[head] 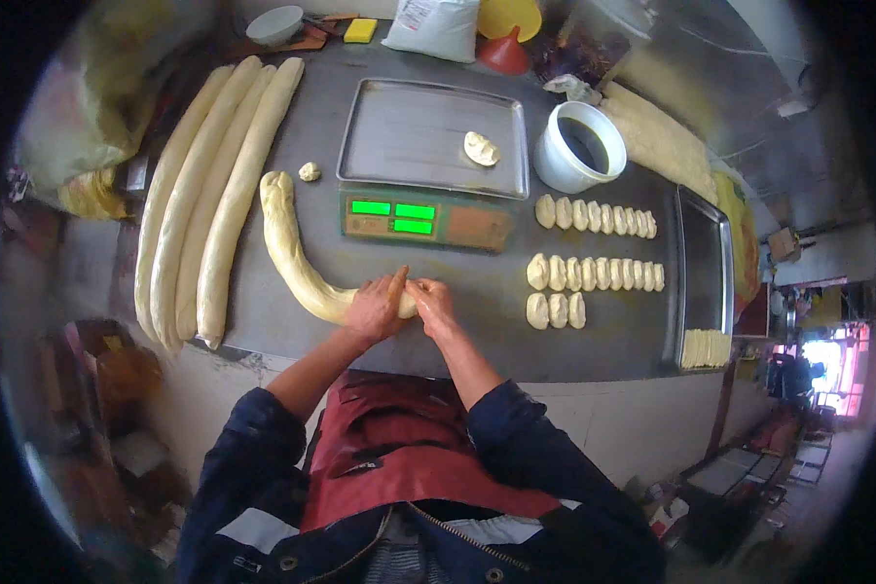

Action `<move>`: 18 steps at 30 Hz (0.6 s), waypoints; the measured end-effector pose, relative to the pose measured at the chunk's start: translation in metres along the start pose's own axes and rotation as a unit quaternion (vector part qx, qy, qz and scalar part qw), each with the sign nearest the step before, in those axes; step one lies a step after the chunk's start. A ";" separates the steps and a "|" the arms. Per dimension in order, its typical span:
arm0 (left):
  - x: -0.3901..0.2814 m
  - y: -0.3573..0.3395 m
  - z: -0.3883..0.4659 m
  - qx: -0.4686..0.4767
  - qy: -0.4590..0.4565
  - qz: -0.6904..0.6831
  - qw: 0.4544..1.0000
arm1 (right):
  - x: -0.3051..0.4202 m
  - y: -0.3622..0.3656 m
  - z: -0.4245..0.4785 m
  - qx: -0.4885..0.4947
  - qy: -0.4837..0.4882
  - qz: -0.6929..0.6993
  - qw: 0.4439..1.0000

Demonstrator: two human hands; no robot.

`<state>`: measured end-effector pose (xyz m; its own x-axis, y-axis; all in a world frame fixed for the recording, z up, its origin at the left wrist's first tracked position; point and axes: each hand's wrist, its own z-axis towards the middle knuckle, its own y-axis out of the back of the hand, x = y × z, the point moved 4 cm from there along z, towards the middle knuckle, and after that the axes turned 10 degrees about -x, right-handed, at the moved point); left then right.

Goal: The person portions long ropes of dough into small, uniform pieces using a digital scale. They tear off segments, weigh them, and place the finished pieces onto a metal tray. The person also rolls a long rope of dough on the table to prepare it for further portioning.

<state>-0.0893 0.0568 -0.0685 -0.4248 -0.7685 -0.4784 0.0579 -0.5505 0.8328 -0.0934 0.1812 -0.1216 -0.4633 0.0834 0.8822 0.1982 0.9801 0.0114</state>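
A thick, curved rope of dough lies on the dark worktop. My left hand is wrapped over its near right end. Beside it, my right hand grips the tip of that end with fingers and thumb. Beyond them stands a digital scale with lit green displays and a metal tray on top; one dough piece rests on the tray. A small dough lump sits left of the scale. Rows of cut dough pieces lie to the right.
Several long dough ropes lie at the left. A white bucket of dark liquid stands right of the scale. At the far right is a metal tray with thin dough strips. A sack, red funnel and yellow sponge are at the back.
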 end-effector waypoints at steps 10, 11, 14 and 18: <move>-0.028 -0.042 0.028 0.071 0.137 0.187 0.970 | -0.024 0.019 0.050 -0.180 0.071 -0.124 0.973; -0.032 -0.043 0.026 0.076 0.134 0.207 0.966 | -0.035 0.023 0.058 -0.187 0.060 -0.132 0.972; -0.047 -0.041 0.039 0.112 0.154 0.232 0.954 | -0.039 0.033 0.067 -0.192 0.036 -0.135 0.971; -0.041 -0.054 0.039 0.090 0.137 0.291 0.943 | 0.030 0.041 0.025 -0.159 0.062 -0.138 0.976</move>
<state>-0.1104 0.1311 -0.0833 -0.1172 -0.9923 0.0397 0.0437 0.0348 0.9984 -0.1209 0.2280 -0.1071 -0.4334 -0.2167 0.8747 0.3472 0.8556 0.3840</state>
